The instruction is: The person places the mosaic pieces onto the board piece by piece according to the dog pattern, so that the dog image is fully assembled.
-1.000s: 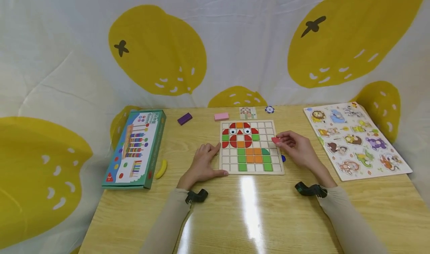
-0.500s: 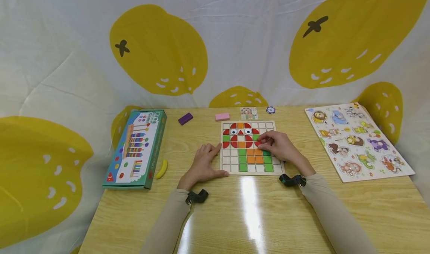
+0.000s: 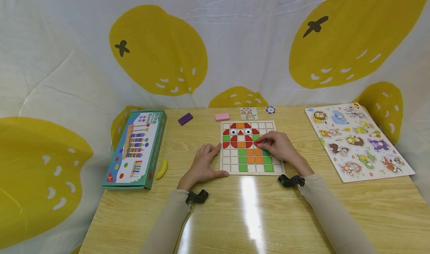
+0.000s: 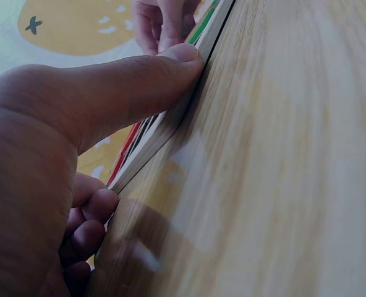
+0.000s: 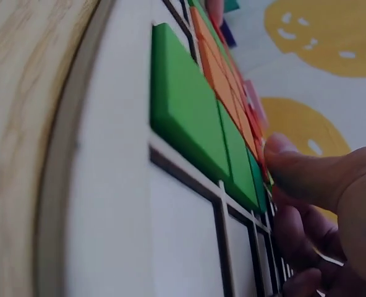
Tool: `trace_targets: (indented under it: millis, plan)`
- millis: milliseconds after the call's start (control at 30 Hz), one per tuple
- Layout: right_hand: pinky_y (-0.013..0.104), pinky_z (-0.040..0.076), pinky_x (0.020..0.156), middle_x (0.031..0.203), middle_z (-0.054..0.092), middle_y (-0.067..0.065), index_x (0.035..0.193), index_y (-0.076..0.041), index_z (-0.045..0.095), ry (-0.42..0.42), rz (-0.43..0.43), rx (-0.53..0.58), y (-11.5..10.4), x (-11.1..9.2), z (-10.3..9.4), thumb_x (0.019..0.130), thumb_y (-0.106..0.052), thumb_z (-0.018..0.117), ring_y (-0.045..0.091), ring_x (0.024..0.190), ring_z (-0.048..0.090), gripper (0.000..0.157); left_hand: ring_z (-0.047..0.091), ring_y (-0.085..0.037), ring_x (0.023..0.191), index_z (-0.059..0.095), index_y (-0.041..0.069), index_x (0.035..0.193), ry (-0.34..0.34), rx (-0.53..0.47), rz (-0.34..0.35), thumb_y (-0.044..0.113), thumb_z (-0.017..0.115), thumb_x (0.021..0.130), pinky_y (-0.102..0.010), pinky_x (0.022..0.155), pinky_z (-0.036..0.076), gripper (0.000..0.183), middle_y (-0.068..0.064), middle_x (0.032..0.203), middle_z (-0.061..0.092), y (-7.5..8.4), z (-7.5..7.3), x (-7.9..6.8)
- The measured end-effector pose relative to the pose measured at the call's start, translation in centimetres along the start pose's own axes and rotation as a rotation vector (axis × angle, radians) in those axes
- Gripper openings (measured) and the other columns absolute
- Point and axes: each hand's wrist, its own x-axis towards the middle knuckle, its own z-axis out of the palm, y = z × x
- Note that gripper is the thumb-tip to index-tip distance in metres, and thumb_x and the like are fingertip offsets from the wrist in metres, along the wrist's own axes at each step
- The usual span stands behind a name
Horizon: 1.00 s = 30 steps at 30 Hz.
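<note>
A wooden grid board (image 3: 252, 173) lies on the table with red, orange, green and eye-printed tiles forming a figure. My left hand (image 3: 203, 164) rests at its lower left corner, thumb on the near edge and forefinger against the left side. In the left wrist view that thumb (image 4: 140, 83) lies across the board's edge. My right hand (image 3: 280, 149) pinches a red curved tile (image 3: 256, 144) over a cell right of the red body pieces. The right wrist view shows the thumb (image 5: 300, 170) beside green tiles (image 5: 192, 117); the fingers partly hide the red tile.
Behind the board are a pattern card (image 3: 248, 113), a poker chip (image 3: 270, 110), a pink block (image 3: 222, 117) and a purple block (image 3: 185, 118). A game box (image 3: 136, 149) and toy banana (image 3: 161, 169) lie left. An animal puzzle board (image 3: 359, 142) lies right.
My right hand has moved left from beyond the board's right edge, bringing the red tile over the grid, and then hardly moved. The left hand has stayed at the corner.
</note>
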Motion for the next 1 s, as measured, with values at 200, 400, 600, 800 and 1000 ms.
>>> trace_targets:
  millis: [200, 400, 600, 800, 1000]
  plan:
    - [0.028, 0.045, 0.068, 0.094, 0.067, -0.002, 0.106, -0.016, 0.076, 0.089, 0.039, 0.001, 0.3, -1.8, -1.5, 0.093, -0.028, 0.070, 0.014, 0.078, 0.056, 0.018, 0.034, -0.016, 0.097, 0.032, 0.016, 0.156, -0.005, 0.000, -0.002, 0.071, 0.078, 0.065, -0.035, 0.086, 0.029, 0.116, 0.003, 0.105, 0.041, 0.2, 0.1, -0.1]
    - [0.029, 0.046, 0.067, 0.091, 0.068, 0.002, 0.107, -0.011, 0.074, 0.081, 0.070, -0.082, 1.7, -5.3, -4.3, 0.087, -0.027, 0.077, 0.017, 0.077, 0.059, 0.026, 0.034, -0.016, 0.097, 0.033, 0.014, 0.155, 0.016, -0.008, 0.007, 0.070, 0.079, 0.065, -0.036, 0.086, 0.029, 0.115, 0.003, 0.105, 0.041, 0.2, 0.1, -0.1]
    - [0.030, 0.047, 0.073, 0.103, 0.068, 0.001, 0.114, -0.015, 0.073, 0.021, 0.079, -0.106, 3.2, -8.0, -5.1, 0.084, -0.032, 0.080, 0.016, 0.085, 0.060, 0.035, 0.034, -0.016, 0.098, 0.033, 0.015, 0.155, 0.015, -0.001, 0.003, 0.071, 0.078, 0.065, -0.036, 0.087, 0.029, 0.115, 0.003, 0.106, 0.042, 0.0, 0.0, -0.2]
    - [0.031, 0.048, 0.075, 0.103, 0.067, 0.001, 0.115, -0.017, 0.074, 0.013, 0.066, -0.080, 2.8, -7.9, -4.1, 0.086, -0.027, 0.078, 0.015, 0.087, 0.059, 0.031, 0.034, -0.017, 0.097, 0.033, 0.015, 0.155, 0.024, -0.010, 0.013, 0.070, 0.079, 0.066, -0.036, 0.086, 0.029, 0.114, 0.002, 0.106, 0.042, 0.0, 0.0, -0.2]
    - [0.027, 0.048, 0.070, 0.092, 0.067, -0.001, 0.103, -0.015, 0.076, 0.031, 0.068, -0.066, 2.3, -8.0, -4.0, 0.086, -0.018, 0.078, 0.012, 0.080, 0.060, 0.018, 0.034, -0.016, 0.097, 0.032, 0.016, 0.156, 0.014, 0.002, 0.013, 0.072, 0.077, 0.066, -0.035, 0.087, 0.028, 0.115, 0.003, 0.107, 0.042, 0.0, 0.2, 0.0]
